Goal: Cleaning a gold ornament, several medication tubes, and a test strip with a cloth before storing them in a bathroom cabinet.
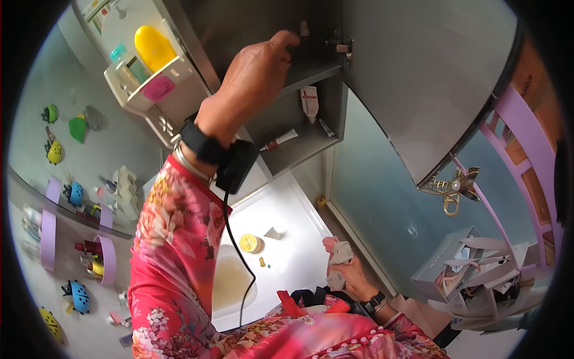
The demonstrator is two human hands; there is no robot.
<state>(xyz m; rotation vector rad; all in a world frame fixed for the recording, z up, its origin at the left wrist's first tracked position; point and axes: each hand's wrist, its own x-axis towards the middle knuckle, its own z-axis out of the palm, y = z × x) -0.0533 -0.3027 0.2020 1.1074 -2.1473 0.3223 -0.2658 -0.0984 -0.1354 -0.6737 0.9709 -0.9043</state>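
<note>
My left hand (257, 66) reaches into the upper part of an open grey cabinet (303, 79). One finger stretches toward a small pale bottle (305, 29) at the back; the other fingers are partly hidden behind the hand, and no held thing shows. Lower on the right, my right hand (357, 280) is closed round a bunched white and pink cloth (339, 254), above the side of a white sink (299, 209). On the sink's rim stand a round yellow jar (250, 243) and a small whitish cup-like piece (272, 233).
The cabinet's mirrored door (430, 78) swings out to the right. On its lower shelf are a white tube (309, 103) and a brown-and-white tube (280, 140). A white wall holder (134, 96) carries a yellow bottle (153, 48). A grey box (439, 263) stands right.
</note>
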